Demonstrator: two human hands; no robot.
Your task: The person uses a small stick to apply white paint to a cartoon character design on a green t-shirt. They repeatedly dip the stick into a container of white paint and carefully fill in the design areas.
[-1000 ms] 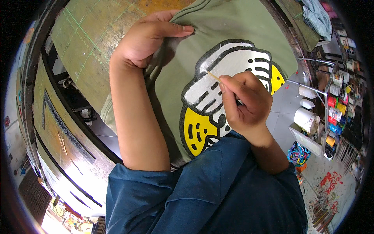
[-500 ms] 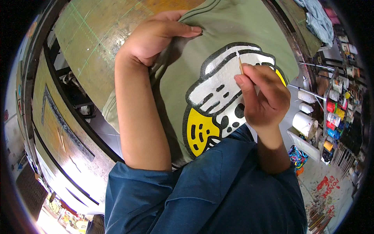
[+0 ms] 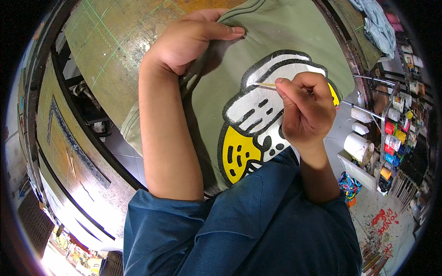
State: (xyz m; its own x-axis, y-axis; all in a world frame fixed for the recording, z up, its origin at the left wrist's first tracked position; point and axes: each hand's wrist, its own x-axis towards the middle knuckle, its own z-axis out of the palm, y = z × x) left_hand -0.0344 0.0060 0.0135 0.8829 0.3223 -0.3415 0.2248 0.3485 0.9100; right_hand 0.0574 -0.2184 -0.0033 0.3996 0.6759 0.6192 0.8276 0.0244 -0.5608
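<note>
My left hand (image 3: 193, 43) is closed on the folded upper edge of an olive-green shirt (image 3: 202, 96), thumb on top and fingers partly hidden behind cloth. A cartoon print (image 3: 258, 110) in white, yellow and black lies on the shirt. My right hand (image 3: 309, 103) pinches a thin light wooden stick (image 3: 268, 84); its tip touches, or hovers just over, the white upper band of the print, near the black outline. I cannot tell which.
The shirt rests over a worn green-gridded board (image 3: 99, 41) and my lap. At left is another board (image 3: 62, 179) with a metal square (image 3: 80, 142) and sticks (image 3: 70, 161). At right are a rack (image 3: 375, 79), paint pots (image 3: 391, 140), a white bucket (image 3: 357, 147) and pale cloth (image 3: 377, 30).
The stick moved from the band's left part up and right, then back down-left, now lying more horizontal. My left hand and the shirt have shifted slightly rightward in view.
</note>
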